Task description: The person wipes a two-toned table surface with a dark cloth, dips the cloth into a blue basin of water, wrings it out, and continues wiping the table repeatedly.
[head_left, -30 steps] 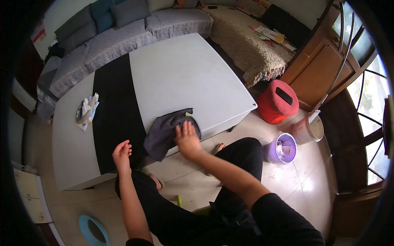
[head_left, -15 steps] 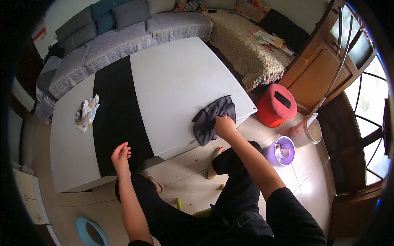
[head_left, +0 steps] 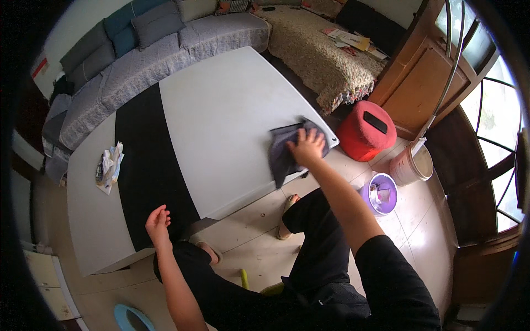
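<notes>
A dark grey cloth (head_left: 282, 149) lies at the near right corner of the white table (head_left: 226, 105), and part of it hangs over the edge. My right hand (head_left: 309, 148) rests flat on top of the cloth with its fingers spread, pressing it to the tabletop. Over the near end of the black band (head_left: 144, 160) that crosses the table, my left hand (head_left: 158, 225) hovers empty, its fingers loosely bent. A crumpled white packet (head_left: 112, 165) lies on the table's left part, away from both hands.
Right of the table stand a red stool (head_left: 364, 140) with a black phone (head_left: 375, 122) on it, a purple bin (head_left: 388, 196) and a pale bucket (head_left: 406, 171). A grey sofa (head_left: 149, 60) borders the far side. A blue basin (head_left: 130, 315) sits on the floor lower left.
My right hand has gone from gripping the bunched cloth to lying spread on it, and the cloth has shifted toward the table's right corner. My left hand stays nearly in place.
</notes>
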A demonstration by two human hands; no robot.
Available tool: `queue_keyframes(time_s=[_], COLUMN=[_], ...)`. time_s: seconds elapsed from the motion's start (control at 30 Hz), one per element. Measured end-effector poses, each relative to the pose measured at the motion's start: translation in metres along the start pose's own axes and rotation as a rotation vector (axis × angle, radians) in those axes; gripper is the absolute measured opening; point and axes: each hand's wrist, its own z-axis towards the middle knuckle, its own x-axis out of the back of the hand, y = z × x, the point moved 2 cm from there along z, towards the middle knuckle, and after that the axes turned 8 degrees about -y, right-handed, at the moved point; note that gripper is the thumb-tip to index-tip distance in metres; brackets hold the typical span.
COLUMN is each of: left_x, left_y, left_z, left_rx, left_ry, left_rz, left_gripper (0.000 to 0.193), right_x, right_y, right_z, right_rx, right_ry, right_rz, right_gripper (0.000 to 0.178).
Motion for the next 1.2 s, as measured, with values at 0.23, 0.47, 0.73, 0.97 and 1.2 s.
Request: queue_keyframes(time_s=[0.23, 0.47, 0.73, 0.97, 1.2], left_x=[0.005, 0.001, -0.013, -0.02, -0.026], left_y=[0.001, -0.002, 0.004, 0.004, -0.003], left_z=[0.002, 0.002, 0.001, 0.003, 0.009], left_rx=[0.022, -0.011, -0.019, -0.008, -0.034], left_ry=[0.036, -0.024, -0.024, -0.056, -0.115], left_rz=[-0.017, 0.01, 0.064, 0.068, 0.056], left_gripper=[0.019, 0.019, 0.018, 0.018, 0.02], right_x=[-0.035, -0.02, -0.011, -0.03, -0.002], right_y=[-0.011, -0.039, 0.041, -0.073, 0.046], right_z=[-0.015, -0.095, -0.002, -0.11, -0.01], right_rx=[-0.195, 0.337, -0.192, 0.31, 0.005], right_ry=[0.225, -0.112, 0.148, -0.044, 0.066], right_rz=[-0.107, -0.22, -0.104, -0.281, -0.087], right_gripper=[0.073, 0.074, 0.076, 0.077, 0.08])
